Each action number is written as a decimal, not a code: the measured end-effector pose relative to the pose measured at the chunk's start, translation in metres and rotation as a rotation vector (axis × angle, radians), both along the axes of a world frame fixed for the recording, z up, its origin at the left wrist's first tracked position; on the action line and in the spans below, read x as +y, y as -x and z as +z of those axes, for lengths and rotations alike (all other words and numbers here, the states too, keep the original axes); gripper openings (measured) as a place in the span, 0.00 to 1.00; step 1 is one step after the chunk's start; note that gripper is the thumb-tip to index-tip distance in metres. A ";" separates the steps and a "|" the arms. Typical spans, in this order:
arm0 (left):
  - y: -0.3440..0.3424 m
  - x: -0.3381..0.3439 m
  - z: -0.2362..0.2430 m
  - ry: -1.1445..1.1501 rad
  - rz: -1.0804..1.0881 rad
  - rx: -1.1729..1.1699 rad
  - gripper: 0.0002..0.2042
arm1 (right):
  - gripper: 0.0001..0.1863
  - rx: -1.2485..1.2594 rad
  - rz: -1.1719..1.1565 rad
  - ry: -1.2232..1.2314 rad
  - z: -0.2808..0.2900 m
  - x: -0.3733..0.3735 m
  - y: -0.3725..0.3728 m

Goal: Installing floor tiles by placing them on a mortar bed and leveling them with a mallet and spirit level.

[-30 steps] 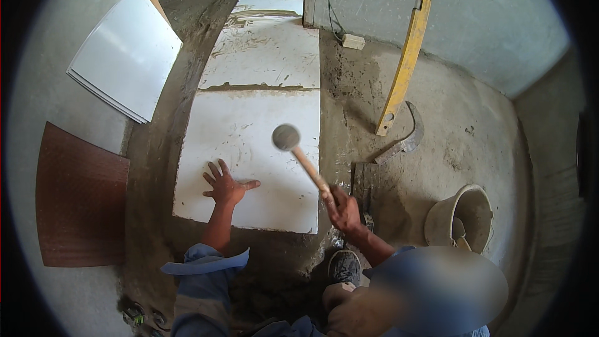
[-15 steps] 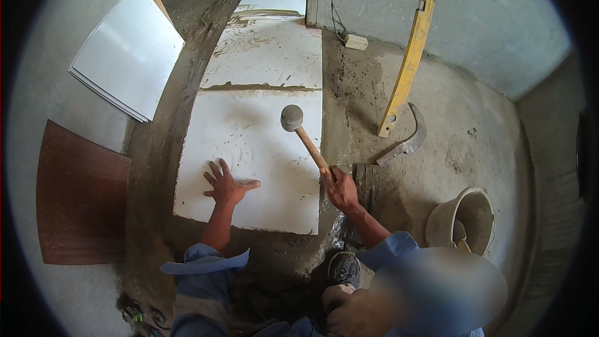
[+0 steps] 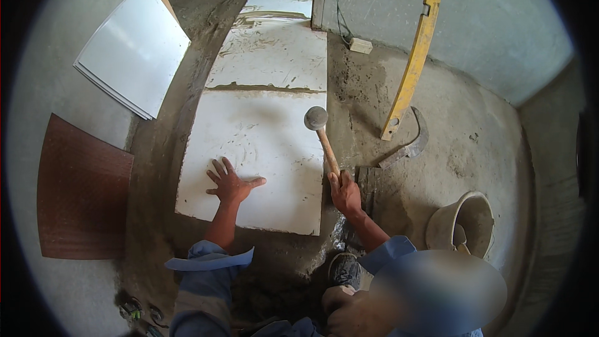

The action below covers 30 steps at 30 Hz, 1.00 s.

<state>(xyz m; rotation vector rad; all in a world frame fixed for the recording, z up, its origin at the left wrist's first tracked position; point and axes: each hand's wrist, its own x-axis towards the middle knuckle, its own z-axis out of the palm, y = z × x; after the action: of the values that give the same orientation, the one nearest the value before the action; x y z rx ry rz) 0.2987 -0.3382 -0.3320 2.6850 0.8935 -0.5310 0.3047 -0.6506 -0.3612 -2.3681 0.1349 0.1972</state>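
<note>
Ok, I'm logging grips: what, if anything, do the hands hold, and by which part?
Right hand: a mallet, by the wooden handle. Left hand: nothing held, spread on the white tile.

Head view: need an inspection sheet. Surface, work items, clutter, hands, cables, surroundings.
Surface: grey floor, stained and dirty.
Work items: mallet; nearest white tile, lightly smeared, brown seam along its far edge.
Clutter: bucket, yellow level and curved-bladed tool, all right of the tile.
Hands: left hand spread on the tile; right hand grips the mallet's handle.
Cables: thin cable by the wall.
Surroundings: white panels and brown panel at left.
</note>
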 end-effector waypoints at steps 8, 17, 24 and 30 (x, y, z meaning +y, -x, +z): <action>0.005 0.011 -0.004 -0.012 0.041 -0.068 0.74 | 0.26 -0.105 0.133 -0.179 0.037 0.009 0.023; 0.009 0.029 0.018 0.075 -0.150 0.048 0.66 | 0.17 -0.186 0.262 -0.352 0.055 0.012 0.067; 0.009 0.030 0.018 0.092 -0.116 0.009 0.66 | 0.14 -0.508 0.458 -0.237 0.026 0.033 0.058; 0.001 0.031 0.019 0.111 -0.107 0.027 0.66 | 0.14 -0.251 0.456 -0.046 0.012 0.045 0.047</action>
<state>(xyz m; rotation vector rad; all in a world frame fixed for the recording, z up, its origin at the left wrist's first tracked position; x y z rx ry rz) 0.2978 -0.3068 -0.3126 2.6414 0.7087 -0.6221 0.2576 -0.6057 -0.3488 -2.3238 -0.5263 0.1142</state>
